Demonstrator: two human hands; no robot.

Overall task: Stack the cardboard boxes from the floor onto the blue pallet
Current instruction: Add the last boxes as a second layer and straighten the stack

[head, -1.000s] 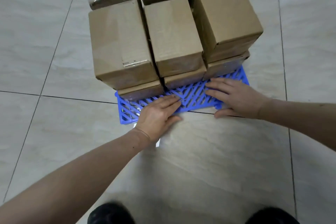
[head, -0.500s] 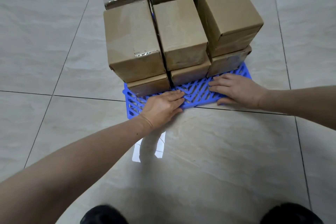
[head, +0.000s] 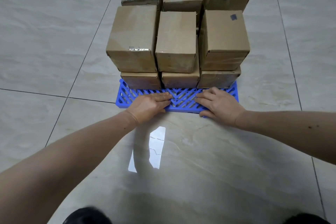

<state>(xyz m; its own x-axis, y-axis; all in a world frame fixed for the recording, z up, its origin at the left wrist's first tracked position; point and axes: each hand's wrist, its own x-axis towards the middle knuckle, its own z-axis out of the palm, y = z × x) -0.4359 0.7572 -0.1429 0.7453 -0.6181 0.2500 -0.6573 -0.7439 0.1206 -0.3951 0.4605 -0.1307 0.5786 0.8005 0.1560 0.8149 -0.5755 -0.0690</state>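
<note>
Nine boxes (head: 176, 42) are counted on the pallet (head: 183, 100): six on top in two rows of three and three beneath the near row, with any further boxes hidden. The left hand (head: 149, 105) and right hand (head: 218, 104) are laid flat, fingers extended, on the bare near strip, nothing being grasped. Tiled floor (head: 54, 42) surrounds the stack; two dark shapes, perhaps shoes (head: 87, 216), are seen at the bottom edge.
</note>
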